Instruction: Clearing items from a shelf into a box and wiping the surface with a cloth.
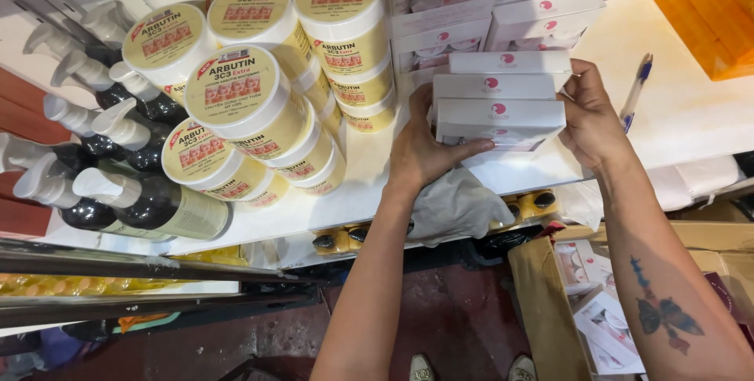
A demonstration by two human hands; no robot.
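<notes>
Holding a stack of white boxes [499,106] in the middle of the frame, the left hand [424,149] and the right hand [591,118] are pressing in from each side. The fingers are wrapping around the stack's ends. The stack is sitting on the white shelf [691,106], just in front of more white boxes in the upper middle. Round yellow-lidded tubs [259,82] are piling up at the upper left, beside dark pump bottles [118,169]. More boxes are waiting in the brown carton [550,310] at the lower right.
</notes>
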